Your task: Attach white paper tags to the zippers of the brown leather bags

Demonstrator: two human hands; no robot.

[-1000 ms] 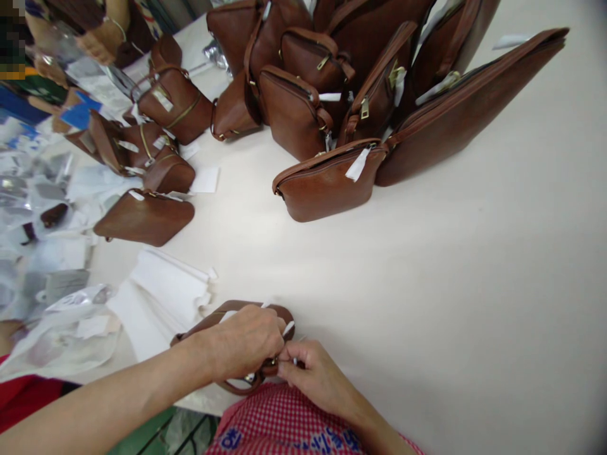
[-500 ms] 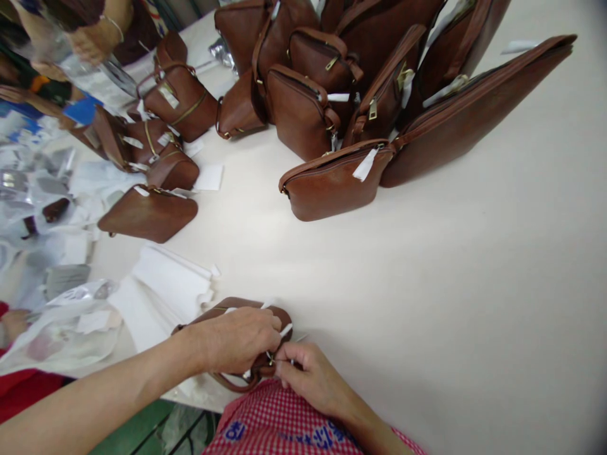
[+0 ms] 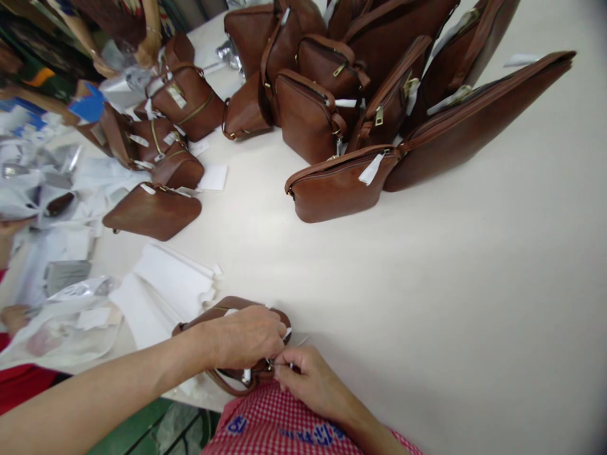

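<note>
A small brown leather handbag [image 3: 232, 303] lies at the table's front edge, against the checked apron [image 3: 270, 411]. My left hand [image 3: 246, 338] reaches over it, fingers closed on its near right end and hiding much of its top. Close beside those fingertips, my right hand [image 3: 310, 379] is closed in a pinch at a small metal fitting on the bag. Something thin and dark shows at the pinch, too small to name. White wrapping pieces stick out around the bag's hardware, and its brown strap [image 3: 227, 384] hangs in a loop on the near side.
Several brown bags [image 3: 341, 189] stand grouped at the back, with more bags [image 3: 152, 212] at the left. White paper sheets [image 3: 165, 278] lie left of my hands, beside a clear plastic bag [image 3: 71, 328]. Co-workers' hands [image 3: 149, 47] show at the far left.
The view has shifted slightly, so the bags at the back sit a little lower and further right. My hands stay at the same end of the handbag, with small finger movements.
</note>
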